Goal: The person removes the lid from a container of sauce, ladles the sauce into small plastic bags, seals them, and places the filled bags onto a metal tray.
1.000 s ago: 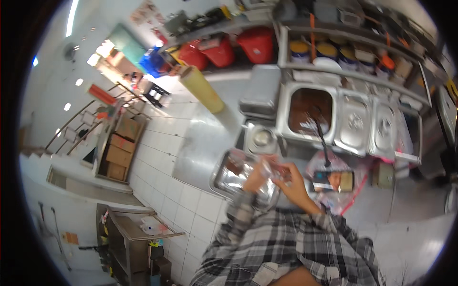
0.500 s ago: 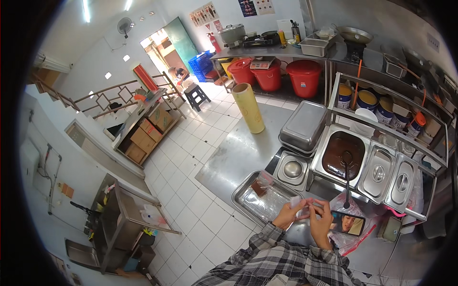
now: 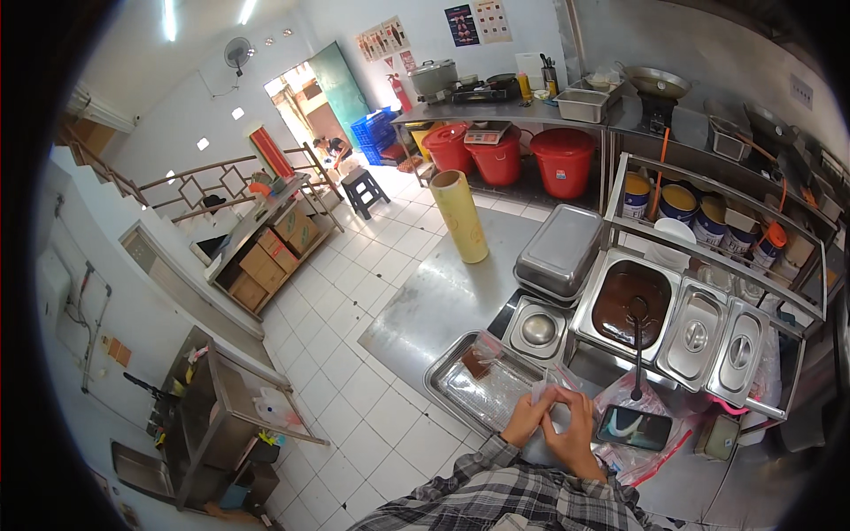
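Note:
My left hand point(image 3: 524, 419) and my right hand point(image 3: 571, 430) meet above the near right corner of a shallow metal tray point(image 3: 498, 395). Between their fingertips they pinch a small clear plastic bag point(image 3: 567, 377), partly hidden by the fingers. A small clear pouch of brown sauce point(image 3: 478, 361) lies at the tray's far left end. Beyond my right hand, a deep steel pan point(image 3: 591, 305) holds brown sauce, with a dark-handled ladle point(image 3: 637, 354) resting in it. A phone point(image 3: 635, 428) lies on clear plastic bags point(image 3: 657, 403) to the right of my right hand.
Two lidded steel pans point(image 3: 692, 336) adjoin the sauce pan. A stacked metal container point(image 3: 558, 250) and a tall yellowish roll of film point(image 3: 460, 219) stand farther back on the steel table point(image 3: 416, 310). Red lidded buckets point(image 3: 562, 164) sit under the back counter. Another person point(image 3: 332, 150) is near the doorway.
Both hands have shifted slightly left and drawn closer together, still holding the plastic bag. The picture on the phone has changed, and the view has tilted a little.

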A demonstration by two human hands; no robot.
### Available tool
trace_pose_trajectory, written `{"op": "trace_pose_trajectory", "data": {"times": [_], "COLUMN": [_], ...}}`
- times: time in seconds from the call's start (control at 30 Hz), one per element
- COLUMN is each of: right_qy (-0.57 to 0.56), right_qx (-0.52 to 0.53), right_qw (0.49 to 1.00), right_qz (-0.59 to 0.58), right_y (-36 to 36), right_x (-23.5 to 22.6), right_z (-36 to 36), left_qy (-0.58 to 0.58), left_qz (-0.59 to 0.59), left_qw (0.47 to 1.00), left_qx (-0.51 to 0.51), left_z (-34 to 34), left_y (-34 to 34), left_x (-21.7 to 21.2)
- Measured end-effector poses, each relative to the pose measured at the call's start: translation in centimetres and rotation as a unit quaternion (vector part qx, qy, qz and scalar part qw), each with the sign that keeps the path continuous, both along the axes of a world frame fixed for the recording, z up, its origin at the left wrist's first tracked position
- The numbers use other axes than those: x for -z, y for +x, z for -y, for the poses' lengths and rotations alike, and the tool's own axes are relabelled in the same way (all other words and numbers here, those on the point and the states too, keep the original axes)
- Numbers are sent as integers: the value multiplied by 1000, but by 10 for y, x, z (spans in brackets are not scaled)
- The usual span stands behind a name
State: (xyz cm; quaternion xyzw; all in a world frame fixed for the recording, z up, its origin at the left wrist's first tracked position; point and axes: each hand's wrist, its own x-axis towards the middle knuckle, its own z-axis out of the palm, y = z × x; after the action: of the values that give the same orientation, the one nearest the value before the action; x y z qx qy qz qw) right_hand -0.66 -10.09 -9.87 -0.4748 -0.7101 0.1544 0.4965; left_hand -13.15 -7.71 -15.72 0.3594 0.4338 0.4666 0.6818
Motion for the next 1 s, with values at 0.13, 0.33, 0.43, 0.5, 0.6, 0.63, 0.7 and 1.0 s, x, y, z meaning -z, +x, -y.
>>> {"op": "trace_pose_trajectory", "data": {"times": [0.13,0.33,0.43,0.5,0.6,0.63,0.7,1.0], "right_qy": [-49,-226,-275,-288,-274,-274,-245,-235], "right_qx": [5,-31,-67,-52,-13,-11,13,-12], "right_qw": [990,935,872,852,868,867,901,952], "right_qz": [-130,-271,-398,-434,-415,-415,-358,-194], "right_y": [6,20,21,23,26,27,29,14], "right_x": [4,17,18,14,13,14,17,2], "right_z": [0,-8,-8,-8,-9,-8,-9,5], "left_qy": [63,120,103,106,126,137,121,137], "left_qz": [-78,-116,-101,-217,-165,-166,-206,-299], "left_qw": [995,965,963,943,978,974,954,942], "left_qx": [9,204,229,228,9,-68,-180,62], "left_z": [-7,-16,-16,-14,-16,-16,-13,26], "left_y": [-1,-34,-40,-44,-44,-44,-44,-13], "left_x": [-42,-30,-46,-61,-48,-51,-68,-68]}}
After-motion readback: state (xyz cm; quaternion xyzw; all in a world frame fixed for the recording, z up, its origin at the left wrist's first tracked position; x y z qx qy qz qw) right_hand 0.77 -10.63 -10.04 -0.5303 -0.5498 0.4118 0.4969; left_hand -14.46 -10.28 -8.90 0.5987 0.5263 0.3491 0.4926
